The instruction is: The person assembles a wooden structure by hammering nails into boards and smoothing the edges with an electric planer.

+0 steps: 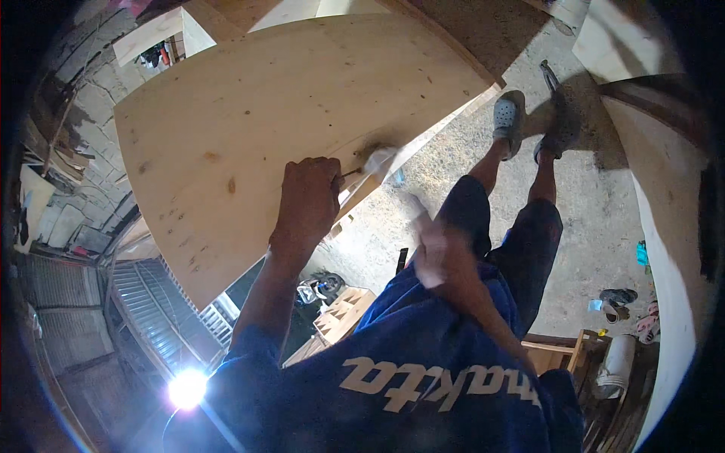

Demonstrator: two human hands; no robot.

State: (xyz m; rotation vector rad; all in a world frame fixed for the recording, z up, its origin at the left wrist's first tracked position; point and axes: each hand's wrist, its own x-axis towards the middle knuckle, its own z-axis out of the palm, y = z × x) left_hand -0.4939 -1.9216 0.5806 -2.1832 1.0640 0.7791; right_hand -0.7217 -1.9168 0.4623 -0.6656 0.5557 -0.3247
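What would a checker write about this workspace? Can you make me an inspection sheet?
Surface: large pale wooden panel with dark knots and spots
Job's things: thin dark rod, pointing toward a whitish blurred object near the panel's edge; that object's kind is unclear
Clutter: white cylindrical container at lower right; light-brown wooden box with compartments at lower centre
Left hand: bare, seems closed around the rod
Right hand: bare, motion-blurred; its grip can't be told
Cables: nothing seen clearly
Surroundings: rough grey floor, silvery corrugated metal sheets, bright white light
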